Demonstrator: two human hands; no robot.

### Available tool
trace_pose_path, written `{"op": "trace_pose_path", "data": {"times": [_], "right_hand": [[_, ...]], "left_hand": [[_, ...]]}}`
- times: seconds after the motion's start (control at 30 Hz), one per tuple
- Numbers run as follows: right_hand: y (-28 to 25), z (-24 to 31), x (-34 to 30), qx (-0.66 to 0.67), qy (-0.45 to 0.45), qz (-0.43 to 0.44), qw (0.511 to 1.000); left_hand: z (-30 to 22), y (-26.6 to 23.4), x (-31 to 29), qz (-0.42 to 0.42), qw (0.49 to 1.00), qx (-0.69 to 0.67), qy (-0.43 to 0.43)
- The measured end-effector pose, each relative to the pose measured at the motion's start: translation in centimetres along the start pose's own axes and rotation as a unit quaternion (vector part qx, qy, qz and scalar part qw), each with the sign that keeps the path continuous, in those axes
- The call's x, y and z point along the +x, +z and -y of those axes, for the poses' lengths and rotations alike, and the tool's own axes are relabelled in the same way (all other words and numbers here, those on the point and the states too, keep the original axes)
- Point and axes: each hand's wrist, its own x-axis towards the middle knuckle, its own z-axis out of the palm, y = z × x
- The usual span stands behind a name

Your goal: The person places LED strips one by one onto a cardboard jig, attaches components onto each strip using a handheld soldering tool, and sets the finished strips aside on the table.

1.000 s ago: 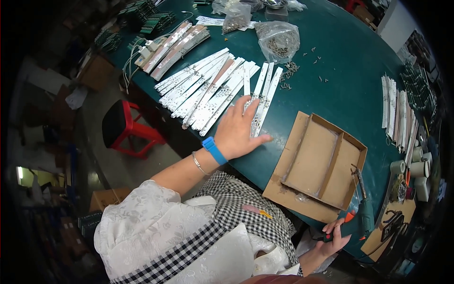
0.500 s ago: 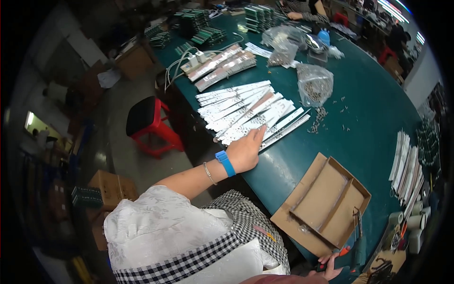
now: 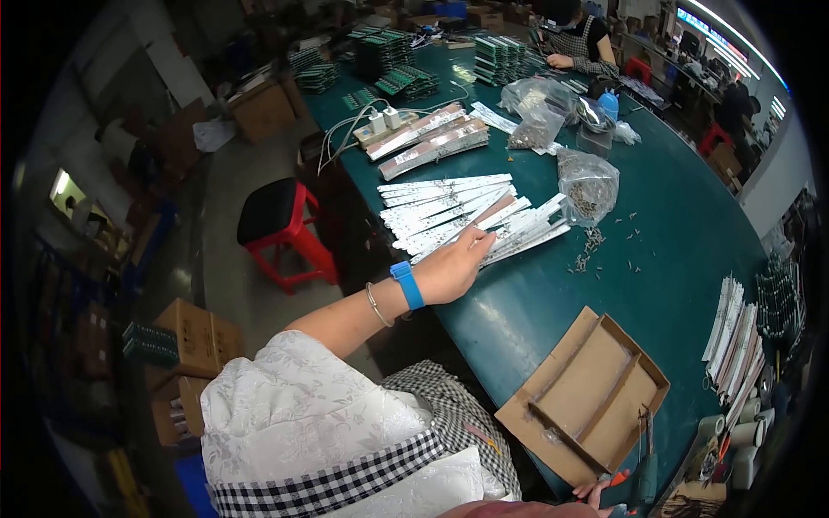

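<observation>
My left hand [image 3: 453, 268], with a blue band and a bangle at the wrist, reaches over the fanned white strips [image 3: 449, 203]. Its fingers are closed on the near ends of several strips at the right of the fan. These are long, narrow and flat, with dark marks along them. Low at the picture's edge, only part of my right hand [image 3: 591, 496] shows, fingers curled beside a red-handled tool [image 3: 618, 477]. What that hand holds, if anything, cannot be made out. A shallow cardboard tray [image 3: 534, 425] with a divider lies just beyond it.
Small metal screws [image 3: 591, 246] lie scattered near a clear bag of them [image 3: 589, 186]. Bundled strips [image 3: 436, 148] and a power strip [image 3: 377, 126] sit farther back, before stacked green circuit boards [image 3: 406, 79]. A red stool [image 3: 289, 233] stands left. Another person [image 3: 574, 43] works across the table.
My left fingers have drawn in, and the strips at the right of the fan lie closer together. The view has shifted slightly; my right hand shows less.
</observation>
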Motion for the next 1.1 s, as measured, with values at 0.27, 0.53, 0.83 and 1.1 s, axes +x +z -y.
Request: {"op": "trace_pose_path", "data": {"times": [0.27, 0.53, 0.83, 1.1], "right_hand": [[0.2, -0.5, 0.2, -0.023, -0.091, 0.043, 0.995], [1.9, 0.4, -0.6, 0.005, -0.048, 0.013, 0.999], [2.0, 0.4, -0.2, -0.048, -0.052, 0.061, 0.996], [1.0, 0.1, -0.3, -0.018, 0.013, -0.024, 0.999]], "left_hand": [[2.5, -3.7, -0.3, -0.026, 0.999, 0.014, 0.024], [6.7, -4.9, -0.8, 0.024, 0.999, 0.042, 0.001], [6.5, -3.7, -0.5, 0.123, 0.986, 0.096, -0.067], [1.4, 1.7, 1.9, 0.0, 0.966, 0.256, 0.024]]}}
